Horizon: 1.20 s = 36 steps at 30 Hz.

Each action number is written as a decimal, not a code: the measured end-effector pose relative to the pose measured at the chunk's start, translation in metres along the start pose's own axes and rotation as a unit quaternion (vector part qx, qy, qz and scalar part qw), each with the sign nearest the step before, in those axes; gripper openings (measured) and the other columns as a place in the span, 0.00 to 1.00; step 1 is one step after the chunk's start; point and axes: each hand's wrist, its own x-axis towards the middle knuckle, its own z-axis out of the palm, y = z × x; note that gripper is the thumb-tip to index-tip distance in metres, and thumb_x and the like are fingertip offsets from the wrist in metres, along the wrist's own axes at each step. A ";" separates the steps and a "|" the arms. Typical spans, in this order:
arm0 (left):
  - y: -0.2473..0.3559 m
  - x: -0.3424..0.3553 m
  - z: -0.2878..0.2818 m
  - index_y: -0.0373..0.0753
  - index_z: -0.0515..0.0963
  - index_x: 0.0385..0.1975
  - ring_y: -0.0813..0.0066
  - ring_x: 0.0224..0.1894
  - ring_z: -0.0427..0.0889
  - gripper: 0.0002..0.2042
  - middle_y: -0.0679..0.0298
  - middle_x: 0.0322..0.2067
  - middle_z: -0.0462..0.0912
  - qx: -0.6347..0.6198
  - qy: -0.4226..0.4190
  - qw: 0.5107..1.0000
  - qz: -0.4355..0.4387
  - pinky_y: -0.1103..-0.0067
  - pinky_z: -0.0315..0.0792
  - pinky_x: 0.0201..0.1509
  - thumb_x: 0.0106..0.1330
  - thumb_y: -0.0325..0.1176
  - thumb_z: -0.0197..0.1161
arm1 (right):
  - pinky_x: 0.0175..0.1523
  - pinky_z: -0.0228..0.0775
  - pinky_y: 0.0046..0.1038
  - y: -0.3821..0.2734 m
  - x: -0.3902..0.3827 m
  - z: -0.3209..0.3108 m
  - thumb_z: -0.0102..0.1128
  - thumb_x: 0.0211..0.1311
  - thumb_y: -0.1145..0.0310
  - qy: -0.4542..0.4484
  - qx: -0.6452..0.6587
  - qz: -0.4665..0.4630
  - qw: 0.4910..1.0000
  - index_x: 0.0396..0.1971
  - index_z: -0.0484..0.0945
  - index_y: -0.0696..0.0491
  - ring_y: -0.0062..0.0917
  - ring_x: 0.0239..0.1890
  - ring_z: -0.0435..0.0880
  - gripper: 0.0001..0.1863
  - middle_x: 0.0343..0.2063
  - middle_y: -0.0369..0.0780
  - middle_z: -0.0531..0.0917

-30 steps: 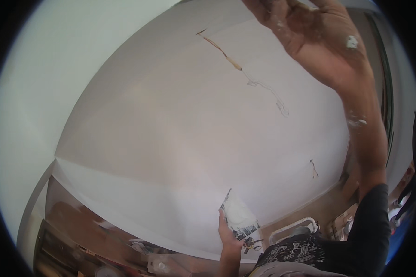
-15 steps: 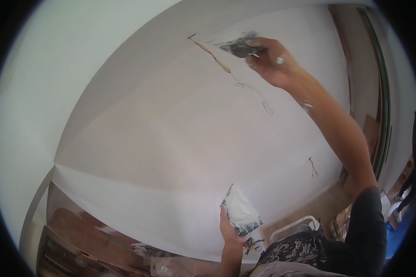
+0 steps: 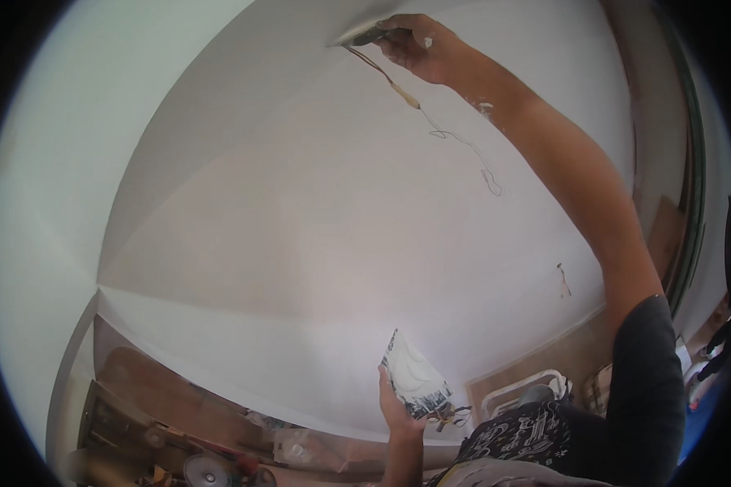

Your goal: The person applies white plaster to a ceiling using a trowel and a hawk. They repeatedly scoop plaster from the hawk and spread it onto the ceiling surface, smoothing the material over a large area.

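Observation:
My right hand is raised high, its fingers closed around a putty knife. The dark, white-smeared blade lies nearly flat against the pale plaster surface. Just beside the blade, a brown electrical wire comes out of that surface, with a tan taped section and a thin looped strand at its end. Low in the view, my left hand grips the edge of a flat plate loaded with white putty, its rim streaked dark. Dried white specks mark my right hand and forearm.
A second short wire sticks out of the surface at the right. Below stand a white tubular rail and, at lower left, cluttered items with a round grey object. A dark-clothed person is partly visible at the right edge.
My right hand has moved up and left with the putty knife, bringing the blade to the base of the hanging wire. The putty plate in my left hand has shifted slightly left in the view.

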 end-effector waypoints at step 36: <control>0.026 0.001 -0.014 0.40 0.69 0.55 0.62 0.52 0.76 0.22 0.58 0.50 0.76 0.052 -0.099 0.984 -0.142 0.62 0.71 0.57 0.72 0.49 0.47 | 0.51 0.69 0.27 0.013 -0.372 -0.047 0.63 0.57 0.67 0.209 -0.294 0.002 0.933 0.45 0.76 0.59 0.22 0.41 0.79 0.17 0.37 0.38 0.82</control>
